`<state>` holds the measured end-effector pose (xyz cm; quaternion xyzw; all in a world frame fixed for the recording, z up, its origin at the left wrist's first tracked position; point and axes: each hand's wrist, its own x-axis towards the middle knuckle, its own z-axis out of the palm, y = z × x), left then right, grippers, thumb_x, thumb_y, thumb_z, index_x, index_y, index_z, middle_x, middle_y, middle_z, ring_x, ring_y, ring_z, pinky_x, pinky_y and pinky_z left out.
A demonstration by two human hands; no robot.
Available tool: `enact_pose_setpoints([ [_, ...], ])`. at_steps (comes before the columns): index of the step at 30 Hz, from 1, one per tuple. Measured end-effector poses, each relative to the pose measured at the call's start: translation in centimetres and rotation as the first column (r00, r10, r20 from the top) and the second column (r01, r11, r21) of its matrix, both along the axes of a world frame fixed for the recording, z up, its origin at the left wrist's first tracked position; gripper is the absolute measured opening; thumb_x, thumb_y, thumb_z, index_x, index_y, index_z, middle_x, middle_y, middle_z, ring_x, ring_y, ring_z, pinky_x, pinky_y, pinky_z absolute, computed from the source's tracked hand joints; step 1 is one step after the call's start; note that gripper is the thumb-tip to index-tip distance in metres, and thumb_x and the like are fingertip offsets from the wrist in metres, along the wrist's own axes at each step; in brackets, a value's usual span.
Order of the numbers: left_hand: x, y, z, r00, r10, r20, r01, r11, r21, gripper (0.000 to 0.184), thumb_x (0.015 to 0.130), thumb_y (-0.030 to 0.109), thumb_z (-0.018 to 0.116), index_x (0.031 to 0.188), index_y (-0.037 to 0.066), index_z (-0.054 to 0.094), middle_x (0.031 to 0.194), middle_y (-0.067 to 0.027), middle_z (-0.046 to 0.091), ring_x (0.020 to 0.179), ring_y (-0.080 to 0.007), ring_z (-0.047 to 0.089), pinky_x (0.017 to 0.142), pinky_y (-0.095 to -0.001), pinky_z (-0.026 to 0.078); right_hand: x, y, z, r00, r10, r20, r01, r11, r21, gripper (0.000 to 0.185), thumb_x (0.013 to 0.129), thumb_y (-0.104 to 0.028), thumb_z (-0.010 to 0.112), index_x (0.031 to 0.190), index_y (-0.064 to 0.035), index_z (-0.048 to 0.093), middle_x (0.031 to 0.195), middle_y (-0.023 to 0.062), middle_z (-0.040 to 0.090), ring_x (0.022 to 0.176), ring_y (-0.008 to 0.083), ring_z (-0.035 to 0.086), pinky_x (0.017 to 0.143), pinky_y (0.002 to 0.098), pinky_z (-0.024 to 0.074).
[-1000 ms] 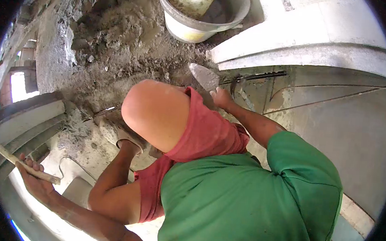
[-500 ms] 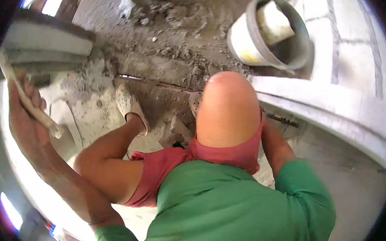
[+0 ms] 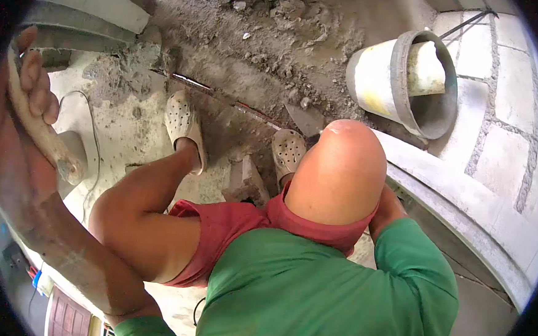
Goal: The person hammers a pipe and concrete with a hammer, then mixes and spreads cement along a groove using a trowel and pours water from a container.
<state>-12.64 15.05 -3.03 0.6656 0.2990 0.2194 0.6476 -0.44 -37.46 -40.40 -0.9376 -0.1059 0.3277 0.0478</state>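
My left hand [image 3: 36,92] is raised at the left edge, its fingers wrapped round a pale wooden handle [image 3: 49,142] with a rounded lower end. Whatever is at the handle's upper end cannot be made out. Behind my raised right knee, my right forearm [image 3: 391,206] disappears, and the hand itself is hidden. A flat grey pointed blade [image 3: 304,119], like a trowel's, shows beside my right clog [image 3: 287,150]. Between my feet lies a broken block [image 3: 245,179].
A white bucket [image 3: 376,76] with a pale block [image 3: 426,70] in it lies tilted at upper right, beside a block wall [image 3: 511,140]. Loose dirt [image 3: 270,51] covers the ground ahead. A white ledge [image 3: 447,179] runs along my right. A thin cable [image 3: 97,151] hangs at left.
The view has shifted, so the bucket appears further right and lower. My left hand with the wooden handle sits closer to the left edge. The grey blade now shows beside my right clog.
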Motion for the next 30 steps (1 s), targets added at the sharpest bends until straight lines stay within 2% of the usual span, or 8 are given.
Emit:
enact_pose_setpoints([
  [1,1.0,-2.1,0.6,0.972,0.228,-0.061,-0.219,0.967,0.131,0.042,0.099,0.025,0.054,0.134,0.000,0.048,0.089,0.0003,0.056,0.067,-0.0050,0.045,0.058,-0.0181,0.036,0.5,0.6,-0.2,1.000,0.012,0.005,-0.012,1.000,-0.003,0.037,0.088,-0.034,0.057,0.103,-0.0008,0.064,0.104,0.0249,0.065,0.099,0.0422,0.062,0.085,0.0493,0.0493],
  [4,0.2,0.1,0.5,1.000,0.014,-0.011,-0.014,1.000,0.010,0.042,0.100,0.025,0.054,0.133,0.000,0.048,0.089,0.0002,0.056,0.067,-0.0051,0.046,0.057,-0.0181,0.036,2.1,2.7,-1.1,0.999,0.042,0.030,-0.043,0.999,0.010,0.037,0.088,-0.034,0.057,0.104,-0.0010,0.064,0.105,0.0246,0.065,0.100,0.0417,0.061,0.086,0.0489,0.0492],
  [16,-0.1,0.0,0.5,0.997,-0.067,0.031,0.068,0.997,-0.035,0.041,0.100,0.027,0.053,0.132,0.001,0.050,0.088,-0.0006,0.057,0.064,-0.0053,0.046,0.055,-0.0179,0.036,3.4,6.0,-1.8,0.993,0.070,0.094,-0.073,0.997,0.033,0.036,0.087,-0.031,0.059,0.108,-0.0017,0.063,0.109,0.0235,0.065,0.104,0.0398,0.061,0.089,0.0473,0.0488],
  [19,0.0,0.2,0.8,0.983,-0.157,0.091,0.172,0.967,-0.188,0.040,0.100,0.028,0.053,0.123,-0.005,0.053,0.083,-0.0001,0.052,0.065,-0.0052,0.044,0.057,-0.0195,0.036,3.1,5.7,-1.0,0.993,0.083,0.088,-0.086,0.996,0.031,0.036,0.087,-0.030,0.059,0.109,-0.0019,0.063,0.110,0.0232,0.065,0.105,0.0393,0.061,0.090,0.0469,0.0487],
  [23,-0.2,-0.1,0.9,0.994,-0.062,0.092,0.071,0.993,-0.096,0.038,0.103,0.027,0.049,0.125,-0.003,0.052,0.082,0.0009,0.054,0.062,-0.0057,0.044,0.052,-0.0183,0.035,2.8,5.3,0.1,0.991,0.106,0.081,-0.108,0.994,0.014,0.036,0.087,-0.029,0.059,0.111,-0.0022,0.063,0.111,0.0228,0.065,0.106,0.0387,0.061,0.091,0.0464,0.0486],
  [27,-1.0,0.1,1.2,0.989,-0.046,0.138,0.062,0.991,-0.117,0.037,0.102,0.029,0.050,0.122,-0.002,0.054,0.080,0.0013,0.054,0.061,-0.0056,0.044,0.052,-0.0183,0.035,2.6,5.4,1.2,0.987,0.134,0.086,-0.135,0.991,0.001,0.037,0.087,-0.029,0.060,0.112,-0.0024,0.063,0.113,0.0224,0.064,0.107,0.0380,0.061,0.093,0.0459,0.0485],
  [29,-1.0,-0.3,1.5,0.991,-0.008,0.131,0.021,0.995,-0.095,0.035,0.098,0.030,0.056,0.113,-0.001,0.059,0.077,0.0003,0.057,0.063,-0.0054,0.049,0.055,-0.0194,0.040,2.5,5.4,1.8,0.983,0.156,0.093,-0.156,0.988,-0.008,0.037,0.086,-0.028,0.060,0.113,-0.0026,0.063,0.113,0.0223,0.064,0.108,0.0377,0.061,0.093,0.0456,0.0484],
  [30,-0.8,-0.8,1.6,0.987,0.073,0.145,-0.061,0.995,-0.084,0.033,0.099,0.031,0.055,0.109,-0.001,0.059,0.075,0.0003,0.058,0.059,-0.0058,0.050,0.052,-0.0186,0.041,2.5,5.6,2.1,0.981,0.172,0.095,-0.171,0.985,-0.014,0.037,0.086,-0.028,0.060,0.113,-0.0026,0.063,0.114,0.0222,0.064,0.108,0.0375,0.061,0.094,0.0455,0.0484],
])
